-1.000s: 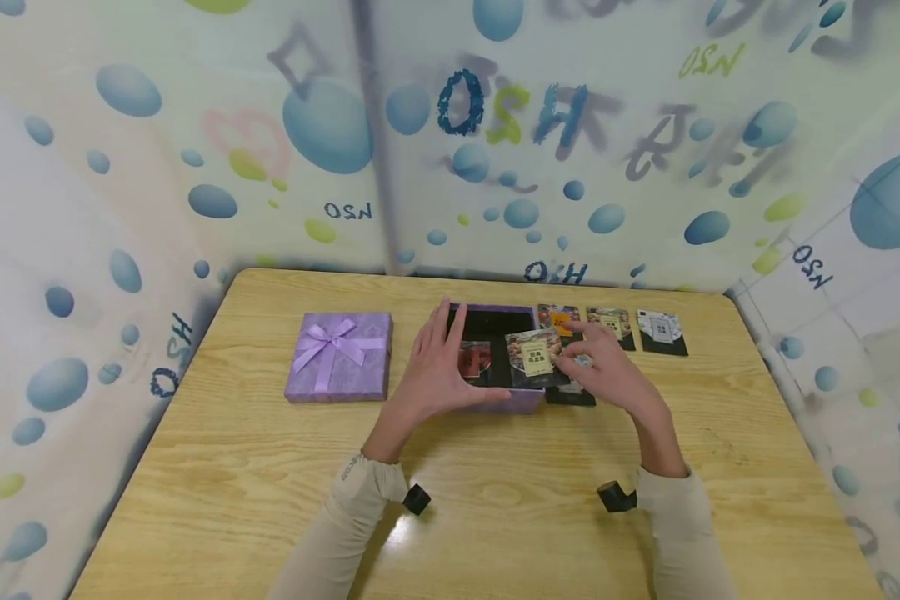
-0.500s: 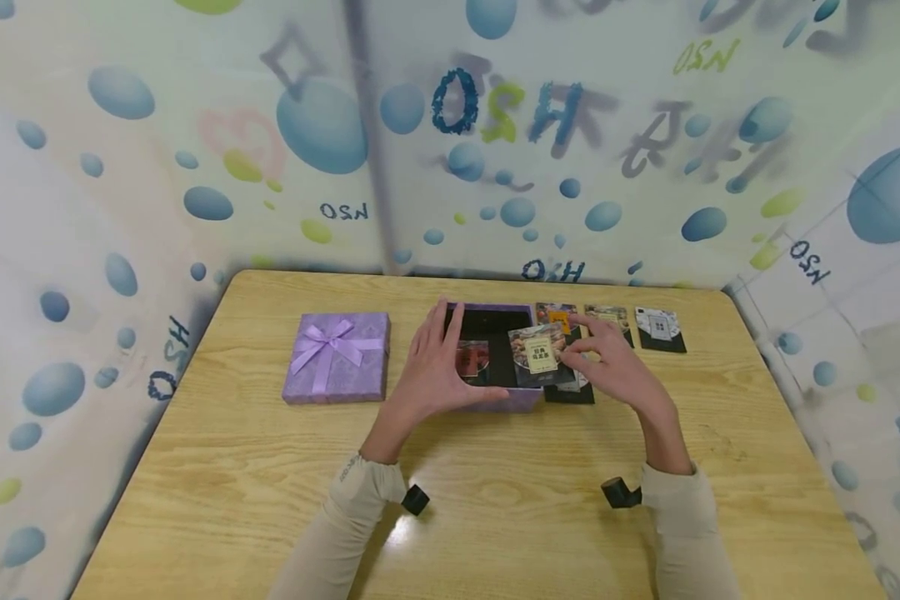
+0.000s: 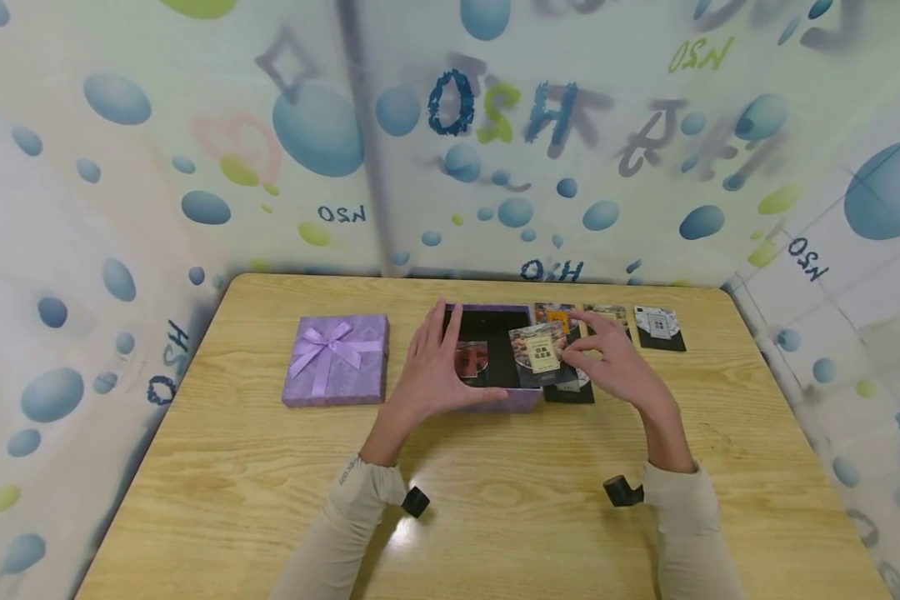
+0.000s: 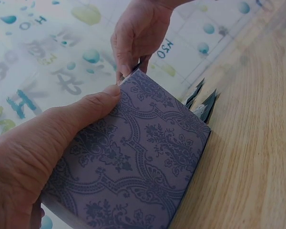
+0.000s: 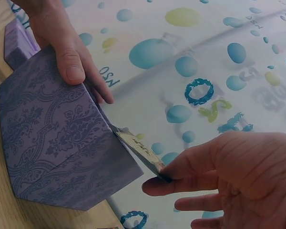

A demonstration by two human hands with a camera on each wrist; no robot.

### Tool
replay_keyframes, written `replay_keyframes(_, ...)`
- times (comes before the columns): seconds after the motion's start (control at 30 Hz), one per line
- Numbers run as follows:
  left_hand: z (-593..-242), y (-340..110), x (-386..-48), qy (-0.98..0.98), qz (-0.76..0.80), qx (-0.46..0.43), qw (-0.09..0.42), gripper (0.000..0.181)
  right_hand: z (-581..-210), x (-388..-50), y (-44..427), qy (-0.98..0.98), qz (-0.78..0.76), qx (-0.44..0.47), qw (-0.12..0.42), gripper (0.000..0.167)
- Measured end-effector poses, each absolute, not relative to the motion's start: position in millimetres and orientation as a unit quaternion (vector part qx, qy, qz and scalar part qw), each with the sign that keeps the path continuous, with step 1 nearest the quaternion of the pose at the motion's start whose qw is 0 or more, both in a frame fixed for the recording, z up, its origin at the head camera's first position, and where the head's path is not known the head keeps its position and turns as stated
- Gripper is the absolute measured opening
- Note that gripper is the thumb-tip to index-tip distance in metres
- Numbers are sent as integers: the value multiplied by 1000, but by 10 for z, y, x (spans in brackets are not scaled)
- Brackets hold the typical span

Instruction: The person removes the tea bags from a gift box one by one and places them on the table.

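In the head view my left hand (image 3: 437,373) grips an uncovered purple patterned box (image 3: 506,402). Its thumb (image 4: 97,102) lies on the rim of the near wall, and its fingers reach over the left side. Between thumb and index finger, my right hand (image 3: 617,362) pinches the right edge of a tea sachet (image 3: 543,354) with a cream label. That sachet is tilted over the right part of the box's black interior. Another sachet (image 3: 472,360), with a red label, lies inside on the left. How far the held one touches the box floor is hidden.
The purple lid (image 3: 336,360) with a ribbon bow lies left of the box. Right of it, several sachets lie on the wooden table (image 3: 495,500): one with an orange label (image 3: 553,315), one at the far right (image 3: 658,327), others partly covered.
My right hand has shifted slightly right with the pinched sachet, which now sits further over the box's right side. My left hand keeps its hold on the box.
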State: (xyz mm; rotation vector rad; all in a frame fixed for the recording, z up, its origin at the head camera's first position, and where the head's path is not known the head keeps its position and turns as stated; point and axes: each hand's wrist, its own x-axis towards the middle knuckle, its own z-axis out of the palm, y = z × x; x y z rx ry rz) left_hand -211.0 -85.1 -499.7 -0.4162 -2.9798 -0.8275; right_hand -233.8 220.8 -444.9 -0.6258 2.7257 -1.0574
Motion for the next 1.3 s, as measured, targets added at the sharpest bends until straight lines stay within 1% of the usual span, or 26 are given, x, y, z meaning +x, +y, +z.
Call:
replay_keyframes(0.27,-4993,-840,-2107,-955,-266,-131,0,145,-4410,-2348,2320,904,-366,-208,77,30)
replay_keyframes(0.47,-4986,-847,-2101,-954,-270,-132,0,145,-4369,-2335,2429,901,-376,-214,42,24)
replay_keyframes(0.63,-4978,-852,-2098,-953,-274,-132,2,145,-4331,-2331,2544,904,-374,-204,20,23)
replay_keyframes(0.8,-4966,-850,-2100,-952,-276,-132,-3,145,-4325,-2356,2678,909,-372,-185,25,23)
replay_keyframes(0.9,-4963,-850,-2104,-953,-274,-132,-1,145,-4328,-2371,2763,912,-369,-168,52,28)
replay_keyframes(1.07,-4965,-850,-2111,-952,-273,-134,4,145,-4388,-2404,2941,916,-361,-116,128,45)
replay_keyframes(1.17,-4966,-847,-2113,-953,-271,-133,2,145,-4441,-2415,3035,917,-354,-85,164,53)
replay_keyframes(1.27,-4965,-845,-2112,-955,-268,-130,-2,145,-4489,-2415,3102,920,-337,-68,189,56)
replay_keyframes(1.3,-4966,-844,-2112,-955,-267,-129,-3,145,-4510,-2418,3123,922,-330,-70,191,54)
